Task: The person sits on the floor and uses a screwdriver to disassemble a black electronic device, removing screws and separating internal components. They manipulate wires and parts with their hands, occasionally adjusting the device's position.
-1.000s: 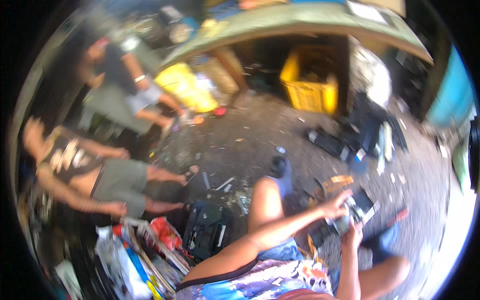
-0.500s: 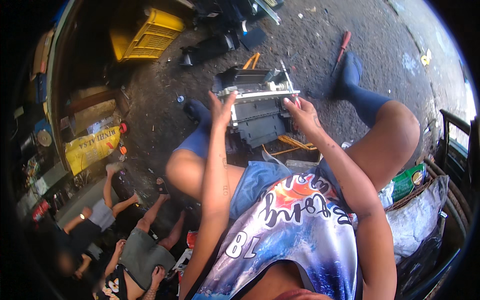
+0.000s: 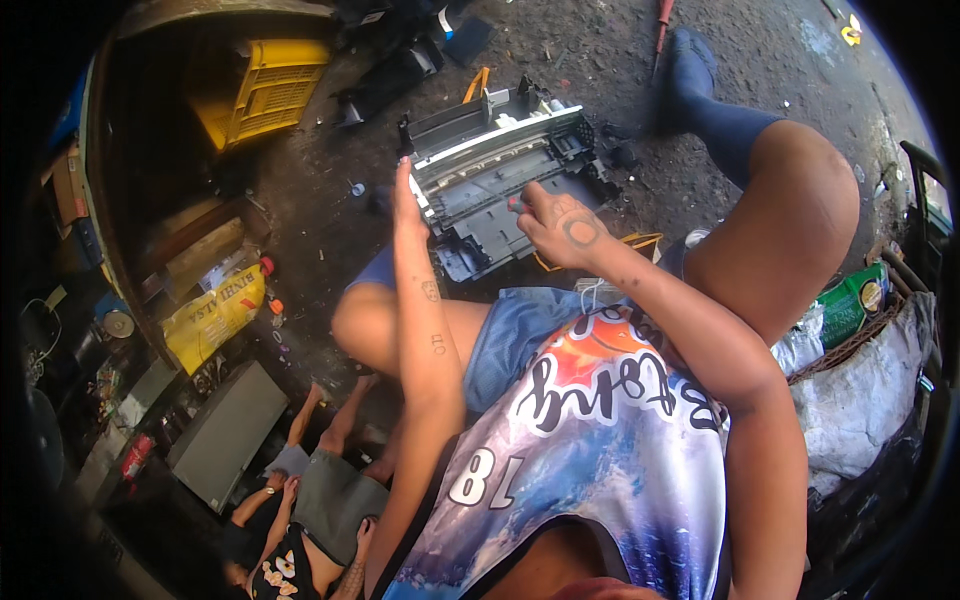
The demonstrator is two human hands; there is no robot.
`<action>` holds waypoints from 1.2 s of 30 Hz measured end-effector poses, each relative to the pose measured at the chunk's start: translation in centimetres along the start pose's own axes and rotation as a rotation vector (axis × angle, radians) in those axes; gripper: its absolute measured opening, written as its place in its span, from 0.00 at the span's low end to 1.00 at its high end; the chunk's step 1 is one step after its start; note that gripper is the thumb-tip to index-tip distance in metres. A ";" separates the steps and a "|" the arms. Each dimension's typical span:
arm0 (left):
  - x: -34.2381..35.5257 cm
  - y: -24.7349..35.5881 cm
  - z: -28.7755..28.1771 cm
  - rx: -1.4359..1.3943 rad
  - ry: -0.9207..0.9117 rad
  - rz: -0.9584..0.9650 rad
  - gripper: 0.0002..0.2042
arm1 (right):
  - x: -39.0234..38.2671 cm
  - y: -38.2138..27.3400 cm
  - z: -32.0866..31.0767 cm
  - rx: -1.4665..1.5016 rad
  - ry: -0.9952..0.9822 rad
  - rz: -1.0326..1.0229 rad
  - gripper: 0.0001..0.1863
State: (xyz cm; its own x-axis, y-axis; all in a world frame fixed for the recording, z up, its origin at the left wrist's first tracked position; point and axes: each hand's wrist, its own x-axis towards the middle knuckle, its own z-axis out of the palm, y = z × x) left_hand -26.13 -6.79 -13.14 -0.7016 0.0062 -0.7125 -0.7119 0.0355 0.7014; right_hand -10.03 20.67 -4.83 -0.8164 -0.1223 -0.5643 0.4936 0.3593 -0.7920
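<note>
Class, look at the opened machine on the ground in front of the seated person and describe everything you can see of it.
The dismantled printer is a boxy grey and black machine of plastic, its cover off, showing a pale bar across the top and a dark tray inside. It lies tilted on the dirty ground between the person's knees. The left hand rests against its left edge; the right hand has its fingers on the tray. Black broken pieces lie around it.

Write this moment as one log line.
left hand: grips printer chassis edge | right hand: fingers inside chassis | chassis: on ground
</note>
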 end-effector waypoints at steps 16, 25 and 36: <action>2.2 -6.5 -6.5 -0.254 0.250 -0.277 0.35 | -0.4 -3.3 5.6 0.117 -0.174 -0.086 0.18; 0.9 -7.2 -5.0 -0.261 0.302 -0.350 0.35 | -0.9 -3.3 5.9 0.159 -0.185 -0.019 0.20; 1.0 -9.1 -5.2 -0.362 0.223 -0.317 0.36 | -0.5 -3.1 4.1 0.092 -0.240 -0.011 0.21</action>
State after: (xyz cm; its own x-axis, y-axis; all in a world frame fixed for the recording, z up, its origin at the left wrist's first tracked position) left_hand -20.47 -12.34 -20.13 -0.4115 -0.1626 -0.8968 -0.8272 -0.3466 0.4424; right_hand -9.91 15.84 -3.02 -0.7330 -0.3456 -0.5860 0.5193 0.2722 -0.8101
